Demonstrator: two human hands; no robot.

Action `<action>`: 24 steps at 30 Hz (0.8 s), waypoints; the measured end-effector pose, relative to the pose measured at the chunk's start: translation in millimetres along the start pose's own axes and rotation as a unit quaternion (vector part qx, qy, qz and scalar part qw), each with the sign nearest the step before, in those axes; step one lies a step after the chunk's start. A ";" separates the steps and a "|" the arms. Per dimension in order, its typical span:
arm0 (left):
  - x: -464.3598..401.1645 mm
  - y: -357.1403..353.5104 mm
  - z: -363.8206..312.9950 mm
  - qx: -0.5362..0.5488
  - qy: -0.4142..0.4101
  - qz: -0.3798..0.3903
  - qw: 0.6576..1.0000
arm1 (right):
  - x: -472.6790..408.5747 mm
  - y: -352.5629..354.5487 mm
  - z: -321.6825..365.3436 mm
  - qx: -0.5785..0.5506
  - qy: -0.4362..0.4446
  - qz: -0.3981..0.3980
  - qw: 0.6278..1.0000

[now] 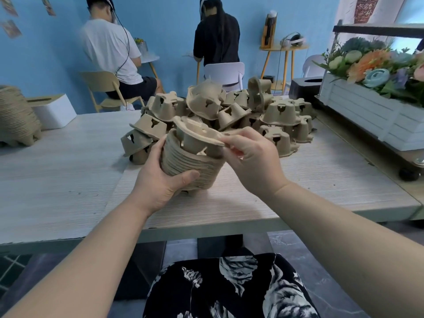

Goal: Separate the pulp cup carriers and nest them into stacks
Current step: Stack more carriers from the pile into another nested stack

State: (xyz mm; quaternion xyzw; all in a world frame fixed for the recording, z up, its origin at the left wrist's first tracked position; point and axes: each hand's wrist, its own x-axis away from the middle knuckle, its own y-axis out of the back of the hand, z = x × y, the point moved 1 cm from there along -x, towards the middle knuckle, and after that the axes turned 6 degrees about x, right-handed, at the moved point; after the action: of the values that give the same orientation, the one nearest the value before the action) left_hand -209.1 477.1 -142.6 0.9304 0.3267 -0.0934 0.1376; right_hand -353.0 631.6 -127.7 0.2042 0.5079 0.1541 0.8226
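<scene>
Single pulp carrier (pixel 197 136) sits tilted on top of the nested stack (pixel 190 164), cups partly down into it, not yet seated flat; stack is held just above the desk (pixel 68 171) near its front edge; left hand (pixel 158 180) has its grip wrapped round the stack's lower wall, thumb across the front; right hand (pixel 250 161) has its grip pinching the top carrier's rim at the right side. Judgement: moulded pulp is light, stiff but crushable, rough so not slippery; thin rim would bend or tear if squeezed hard; best held at the rim or outer cup wall, pressed down evenly to nest. Loose pile of carriers (pixel 229 115) lies behind, jumbled, mostly upside down; finished tall stack (pixel 16 115) at far left of desk; white box (pixel 55 113) beside it; flower planter (pixel 367 111) at right. Red hanging (pixel 364 8) top right carries writing, too blurred to read; no brands visible on the carriers.
</scene>
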 end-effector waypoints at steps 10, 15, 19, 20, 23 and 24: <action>-4.6 1.7 -2.0 -0.034 0.006 0.011 0.999 | 16.1 -3.5 -0.9 -0.002 0.053 0.092 0.994; -12.8 0.0 -11.7 -0.033 -0.009 -0.001 0.999 | 18.3 -8.3 -2.4 -0.011 0.057 0.100 0.993; -19.4 -5.2 -19.3 -0.073 -0.015 -0.001 0.997 | 16.4 -12.4 -4.2 -0.020 0.053 0.094 0.994; -20.9 -6.0 -20.5 -0.081 -0.016 -0.002 0.997 | 15.9 -12.8 -5.7 -0.025 0.051 0.095 0.994; -25.4 -6.4 -20.7 -0.095 -0.017 -0.004 0.995 | 10.7 -11.0 -12.2 -0.046 0.030 0.106 0.993; -27.1 -6.2 -19.7 -0.093 -0.018 -0.004 0.995 | 6.3 -10.0 -15.3 -0.048 0.010 0.102 0.994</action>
State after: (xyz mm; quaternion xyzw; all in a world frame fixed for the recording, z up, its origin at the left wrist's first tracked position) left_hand -232.2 472.2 -118.1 0.9104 0.3353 -0.0795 0.2291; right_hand -363.5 628.6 -143.6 0.2141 0.4847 0.2636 0.8060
